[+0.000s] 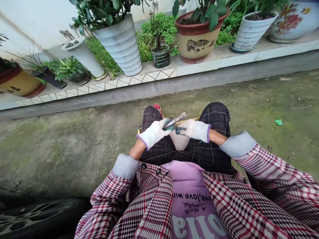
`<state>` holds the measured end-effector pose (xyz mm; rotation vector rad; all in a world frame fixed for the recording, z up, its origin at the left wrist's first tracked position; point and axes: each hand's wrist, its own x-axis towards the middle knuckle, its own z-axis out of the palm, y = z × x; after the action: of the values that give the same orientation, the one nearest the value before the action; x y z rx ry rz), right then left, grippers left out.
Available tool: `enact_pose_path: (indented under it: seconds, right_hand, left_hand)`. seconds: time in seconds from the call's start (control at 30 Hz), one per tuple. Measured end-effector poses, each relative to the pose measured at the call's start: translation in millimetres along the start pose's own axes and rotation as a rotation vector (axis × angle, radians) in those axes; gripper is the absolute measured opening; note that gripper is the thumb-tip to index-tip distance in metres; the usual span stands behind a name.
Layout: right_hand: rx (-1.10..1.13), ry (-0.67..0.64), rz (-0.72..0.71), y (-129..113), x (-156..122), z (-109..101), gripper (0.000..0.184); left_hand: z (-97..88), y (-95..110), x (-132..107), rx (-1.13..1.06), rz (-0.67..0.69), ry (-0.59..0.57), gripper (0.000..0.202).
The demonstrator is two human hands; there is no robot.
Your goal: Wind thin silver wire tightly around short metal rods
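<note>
I sit with both forearms resting on my thighs in dark checked trousers. My left hand (pixel 156 131), in a white glove with a purple cuff and green-stained fingertips, is closed round a short grey metal tool (pixel 175 120) that points up and to the right. My right hand (pixel 192 128), gloved the same way, lies beside it with its stained fingertips pinched on a thin pale stick (pixel 190 119) that runs to the right across my knee. The two hands almost touch between my knees.
A tiled ledge (pixel 159 75) ahead carries several potted plants, among them a ribbed white pot (pixel 122 43) and a brown clay pot (pixel 198 36). Mossy concrete ground (pixel 74 142) lies all round. A green scrap (pixel 278 122) lies right; a dark tyre (pixel 37 215) lower left.
</note>
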<state>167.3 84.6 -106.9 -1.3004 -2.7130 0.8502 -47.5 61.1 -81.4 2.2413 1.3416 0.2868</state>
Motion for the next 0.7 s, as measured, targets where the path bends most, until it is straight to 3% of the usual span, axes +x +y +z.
enact_pose_path:
  seconds: [0.17, 0.27, 0.33, 0.4, 0.53, 0.6, 0.7]
  right_hand:
    - [-0.186, 0.023, -0.097, -27.6, -16.4, -8.3, 0.028]
    - [-0.132, 0.065, -0.051, -20.1, -18.2, -26.1, 0.028]
    - [-0.046, 0.104, 0.006, -7.5, -15.0, -34.2, 0.028]
    - [0.026, 0.103, 0.049, 4.6, -10.1, -35.3, 0.028]
    - [0.06, 0.041, 0.04, 7.6, -3.8, -18.0, 0.024]
    - [0.046, 0.01, -0.007, -1.9, -4.5, -6.3, 0.023]
    - [-0.095, 0.019, -0.105, -17.4, -8.4, 3.5, 0.028]
  left_hand:
    - [12.5, -7.7, 4.6, 0.327, -0.081, -0.098, 0.033]
    - [26.0, -2.7, 3.5, 0.406, -0.001, -0.236, 0.032]
    - [29.5, 3.2, 0.5, 0.314, 0.056, -0.302, 0.032]
    - [25.6, 7.8, -2.5, 0.139, 0.094, -0.275, 0.032]
    - [5.6, 3.7, -2.9, -0.104, 0.091, -0.061, 0.031]
    - [-0.4, -3.2, -0.6, -0.058, 0.036, 0.0, 0.03]
    - [3.4, -9.1, 4.3, 0.182, -0.065, -0.042, 0.029]
